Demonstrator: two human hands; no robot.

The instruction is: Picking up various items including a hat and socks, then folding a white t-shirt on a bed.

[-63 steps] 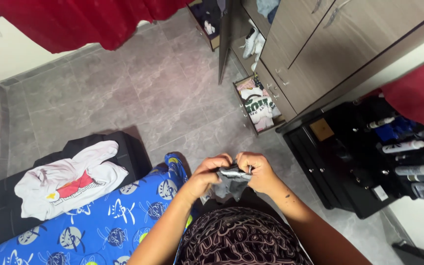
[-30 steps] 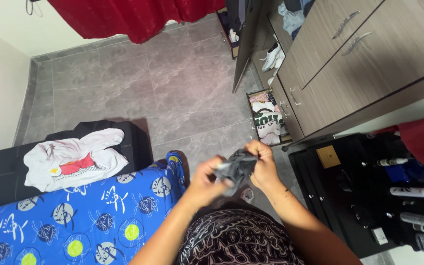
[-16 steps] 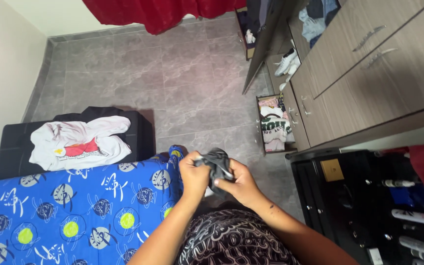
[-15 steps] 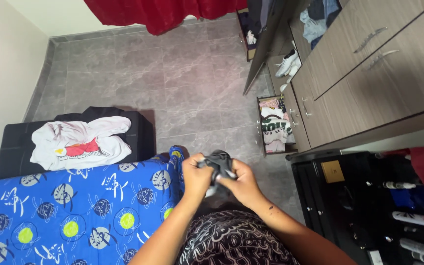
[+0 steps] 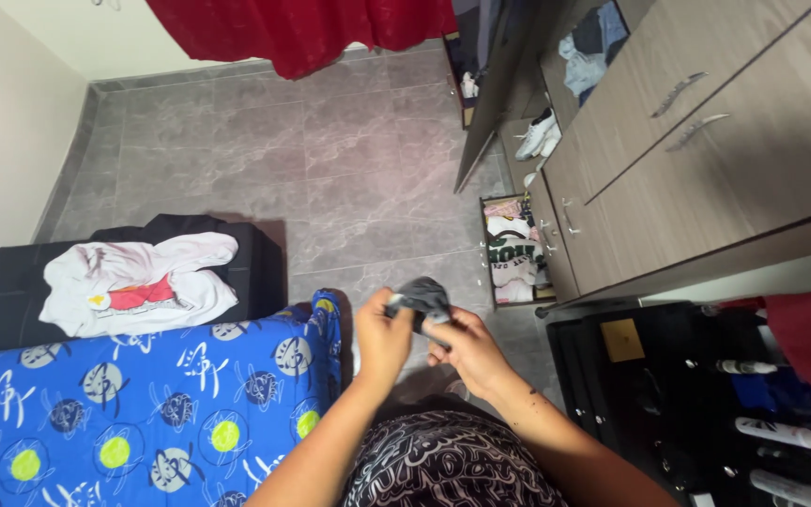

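Note:
I stand beside a bed and hold a small bundled dark grey garment in front of me. My left hand grips its left side with the thumb on top. From below and to the right, my right hand has its fingers closed on the cloth. The garment is rolled into a compact lump above both hands. My patterned black and white shirt fills the bottom of the view.
A blue patterned bedsheet lies at the lower left. A white printed shirt rests on a black ottoman. An open drawer of folded clothes sits at the grey wardrobe. A black dresser with bottles stands at right.
The grey garment went from loosely hanging between my hands to a tight roll held higher. The view shifted; my hands stayed together on it.

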